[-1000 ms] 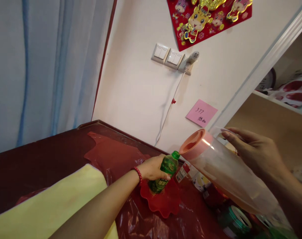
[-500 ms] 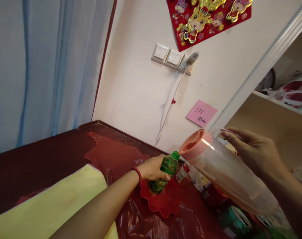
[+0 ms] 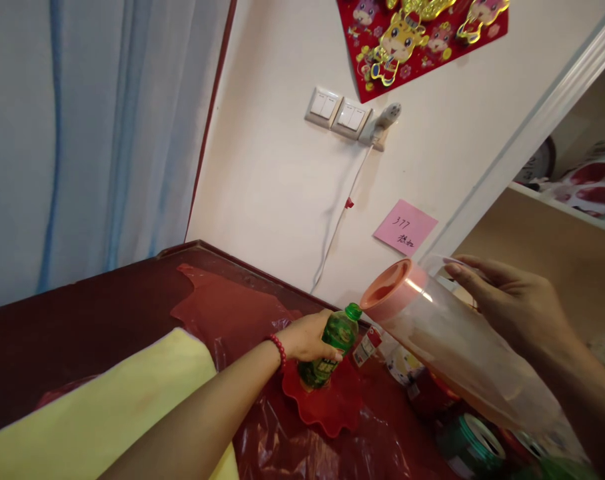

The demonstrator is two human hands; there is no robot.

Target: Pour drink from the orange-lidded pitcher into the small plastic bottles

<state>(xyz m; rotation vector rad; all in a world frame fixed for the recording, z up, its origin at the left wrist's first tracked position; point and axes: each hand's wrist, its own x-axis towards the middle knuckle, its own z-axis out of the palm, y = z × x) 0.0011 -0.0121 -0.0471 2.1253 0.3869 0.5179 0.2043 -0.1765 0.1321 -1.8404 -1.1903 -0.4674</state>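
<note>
My left hand (image 3: 310, 338) is closed around a green plastic bottle (image 3: 336, 337), which stands in a red wavy-edged dish (image 3: 327, 415) on the dark red table. A red bead bracelet circles the left wrist. My right hand (image 3: 515, 303) grips the handle of a clear pitcher (image 3: 462, 347) with an orange-pink rim. The pitcher is tilted to the left, its spout right at the bottle's mouth. Brownish liquid lies along the pitcher's lower side. Whether liquid passes into the bottle I cannot make out.
A yellow cloth (image 3: 147, 380) lies at the left, beside clear plastic wrap (image 3: 287, 447). Under the pitcher stand a green can (image 3: 472, 445) and a red can (image 3: 430, 393). Behind are a white wall with switches (image 3: 337, 115), a hanging cord (image 3: 340, 220) and a pink note (image 3: 405, 227).
Both hands, the bottle and the pitcher hold nearly the same positions. The whole view has shifted very slightly.
</note>
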